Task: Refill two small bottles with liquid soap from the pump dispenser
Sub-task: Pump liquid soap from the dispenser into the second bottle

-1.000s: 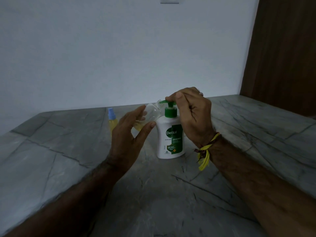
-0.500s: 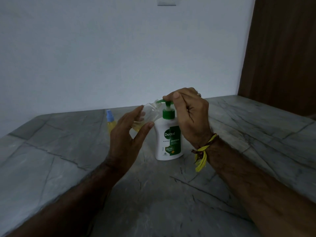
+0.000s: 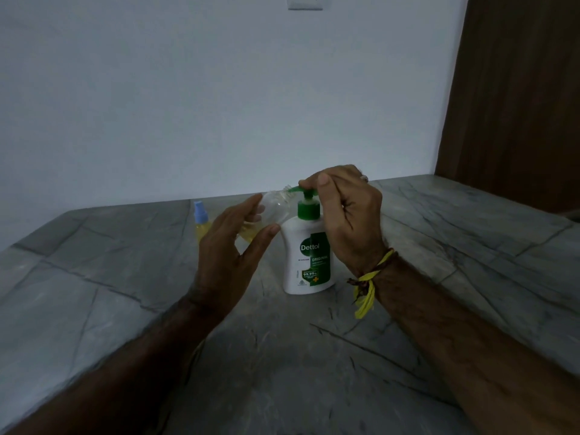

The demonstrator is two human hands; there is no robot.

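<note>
- Pump dispenser [image 3: 309, 255]: white bottle with green label and green pump, standing upright on the grey stone table [image 3: 439, 262], near its far middle. Its base is flat on the surface, so it needs no second hand to steady it.
- Right hand [image 3: 348, 215]: set over the pump from the right and above. The fingers [image 3: 309, 182] are curled down onto the green pump head, with the thumb alongside. This placement suits pressing straight down, judged as the pumping stroke in hand.
- Clear small bottle [image 3: 276, 208]: held off the table, tilted with its open neck raised to the tip of the green spout. Whether neck and spout touch cannot be told. Yellowish liquid lies in its lower part. The tilt is judged to bring the narrow mouth in line with the spout so that soap runs inside and not down the outer wall.
- Left hand [image 3: 232, 249]: grips the clear small bottle, thumb on the near side, fingers round the far side, partly visible through the plastic. The hold sits low on the body, leaving the neck clear.
- Second small bottle [image 3: 201, 222]: blue spray cap fitted, yellow contents, upright on the table to the left and behind, apart from the work. Judged already filled and set aside.
- Risk noted: the mouth is narrow; any drift of the left hand would put soap on the table.
- Other: yellow thread band [image 3: 367, 287] on the right wrist, hanging loose.
</note>
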